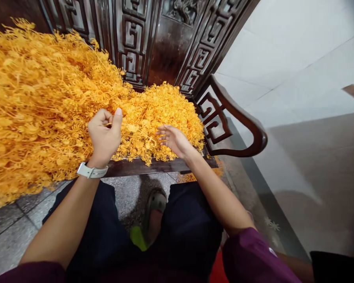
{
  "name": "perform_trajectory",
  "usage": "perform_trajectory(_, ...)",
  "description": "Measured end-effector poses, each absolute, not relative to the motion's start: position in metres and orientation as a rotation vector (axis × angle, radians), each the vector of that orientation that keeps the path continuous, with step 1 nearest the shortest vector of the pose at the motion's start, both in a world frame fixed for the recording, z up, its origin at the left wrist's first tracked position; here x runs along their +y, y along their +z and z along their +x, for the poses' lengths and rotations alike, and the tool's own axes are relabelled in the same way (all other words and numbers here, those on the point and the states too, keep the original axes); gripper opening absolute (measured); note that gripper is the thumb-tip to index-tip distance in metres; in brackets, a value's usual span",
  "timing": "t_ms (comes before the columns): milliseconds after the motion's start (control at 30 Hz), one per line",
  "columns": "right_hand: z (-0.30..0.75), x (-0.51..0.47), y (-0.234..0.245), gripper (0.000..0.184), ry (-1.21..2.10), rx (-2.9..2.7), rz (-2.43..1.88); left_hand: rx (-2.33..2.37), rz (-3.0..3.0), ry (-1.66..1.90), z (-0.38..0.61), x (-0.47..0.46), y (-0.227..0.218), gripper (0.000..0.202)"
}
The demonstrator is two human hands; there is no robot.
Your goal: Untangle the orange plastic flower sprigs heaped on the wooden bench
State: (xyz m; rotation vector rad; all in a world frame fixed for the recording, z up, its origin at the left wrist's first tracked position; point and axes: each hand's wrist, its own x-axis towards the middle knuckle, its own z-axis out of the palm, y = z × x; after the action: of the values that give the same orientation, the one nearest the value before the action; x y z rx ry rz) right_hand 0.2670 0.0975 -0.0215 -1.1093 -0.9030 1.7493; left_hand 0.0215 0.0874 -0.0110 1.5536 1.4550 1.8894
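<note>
A big heap of orange plastic flower sprigs (38,98) lies across a dark carved wooden chair (236,118). A smaller, denser pile of the same sprigs (168,106) sits to its right on the seat. My left hand (104,135), with a white watch on the wrist, is closed in a pinch on a thin orange sprig stem at the edge of the heap. My right hand (174,139) reaches into the smaller pile with its fingers spread and apart, touching the sprigs and gripping nothing that I can see.
The chair's carved back (153,43) rises behind the piles and its curved armrest (242,122) stands to the right. Below are my knees in dark trousers, a sandalled foot (155,212) and a speckled stone floor (129,192). A pale tiled floor lies right.
</note>
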Motion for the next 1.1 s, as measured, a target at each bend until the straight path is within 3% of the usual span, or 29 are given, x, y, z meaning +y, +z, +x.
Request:
perform_trajectory(167,0.247,0.079,-0.008,0.043,2.009,-0.952,-0.985,1.439,1.551,1.884,0.028,0.085,-0.012,0.049)
perform_trajectory(600,0.248,0.082,-0.011,0.032,1.823,-0.832,-0.905,1.3,1.929,1.455,0.036,0.076,-0.018,0.035)
perform_trajectory(733,0.254,0.083,-0.012,0.025,1.772,-0.798,-0.899,1.243,1.978,1.428,0.038,0.075,-0.016,0.044)
perform_trajectory(900,0.26,0.086,-0.012,0.022,1.644,-0.76,-0.921,1.091,1.674,1.438,0.04,0.079,-0.015,0.061)
perform_trajectory(1100,0.265,0.1,-0.016,0.024,1.501,-0.682,-0.991,0.732,1.136,1.396,0.041,0.081,-0.002,0.066)
